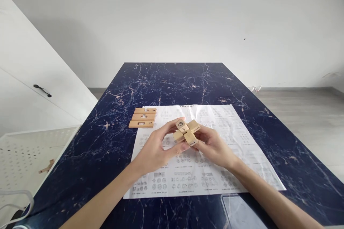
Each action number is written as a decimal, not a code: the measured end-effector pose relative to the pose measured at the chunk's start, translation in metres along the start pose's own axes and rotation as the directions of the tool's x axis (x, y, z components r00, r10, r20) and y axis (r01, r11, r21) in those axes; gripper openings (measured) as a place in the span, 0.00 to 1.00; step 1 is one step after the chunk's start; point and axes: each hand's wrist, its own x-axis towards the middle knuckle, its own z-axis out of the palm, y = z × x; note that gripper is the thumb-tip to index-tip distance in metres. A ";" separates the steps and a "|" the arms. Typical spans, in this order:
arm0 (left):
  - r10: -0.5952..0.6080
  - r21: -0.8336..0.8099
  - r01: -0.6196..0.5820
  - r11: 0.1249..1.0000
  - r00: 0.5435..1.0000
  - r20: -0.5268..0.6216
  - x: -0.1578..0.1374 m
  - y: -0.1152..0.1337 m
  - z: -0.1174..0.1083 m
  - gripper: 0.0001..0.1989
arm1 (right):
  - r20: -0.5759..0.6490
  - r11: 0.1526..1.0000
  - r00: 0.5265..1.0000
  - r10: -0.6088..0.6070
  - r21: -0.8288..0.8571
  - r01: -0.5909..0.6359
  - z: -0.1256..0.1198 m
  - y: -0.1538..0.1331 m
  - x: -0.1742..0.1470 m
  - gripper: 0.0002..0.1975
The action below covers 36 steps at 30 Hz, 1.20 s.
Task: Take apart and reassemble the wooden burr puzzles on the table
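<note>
Between both hands is a wooden burr puzzle (186,133) of interlocked pale blocks, some marked with handwritten numbers. My left hand (163,146) grips it from the left, thumb along its lower side and fingers behind. From the right, my right hand (213,145) closes on it, with part of the fingers hidden behind the blocks. Beneath the hands lies a large white instruction sheet (172,188) printed with small diagrams. Three flat wooden pieces (141,117) with cut-outs and numbers rest in a column at the sheet's upper left corner.
The dark blue marbled table (172,84) reaches toward a pale wall. A phone-like flat object (242,211) lies at the near edge. To the left stand a white perforated basket (21,154) holding a wooden piece (47,166), a white cable (18,193) and a cabinet (34,61).
</note>
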 end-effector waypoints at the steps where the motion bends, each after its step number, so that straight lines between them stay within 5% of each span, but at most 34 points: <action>1: 0.000 0.002 0.000 1.000 1.000 0.001 0.000 0.000 0.000 0.34 | -0.045 0.999 0.999 -0.011 -0.039 0.009 0.000 -0.001 0.000 0.10; 5: -0.015 0.012 0.015 1.000 1.000 -0.012 0.000 0.000 0.000 0.43 | -0.146 0.981 0.989 -0.039 -0.194 0.010 0.001 -0.003 0.000 0.09; 10: -0.024 0.018 0.025 1.000 0.998 -0.060 0.002 0.001 -0.001 0.34 | -0.134 0.947 0.989 -0.068 -0.321 0.021 0.002 -0.002 -0.002 0.09; 18: 0.014 0.011 -0.014 1.000 1.000 -0.007 0.003 -0.004 -0.005 0.33 | -0.128 0.837 0.958 -0.258 -0.525 0.156 0.003 -0.002 -0.007 0.08; 24: 0.066 0.038 -0.063 0.997 0.994 -0.084 0.002 -0.005 0.002 0.31 | -0.163 0.787 0.928 -0.336 -0.590 0.181 0.012 -0.005 -0.008 0.06; 28: 0.091 0.075 -0.081 0.994 0.987 -0.134 0.002 -0.004 0.006 0.30 | -0.182 0.832 0.956 -0.228 -0.546 0.095 0.011 -0.010 -0.006 0.06; 32: 0.086 0.091 -0.079 0.993 0.994 -0.069 0.002 -0.004 0.006 0.32 | 0.066 0.933 0.998 0.018 -0.360 0.007 0.003 -0.017 -0.003 0.08; 36: 0.098 0.127 -0.087 0.988 0.991 -0.088 0.001 -0.006 0.007 0.32 | 0.074 0.922 0.997 0.006 -0.386 0.023 0.003 -0.014 -0.001 0.08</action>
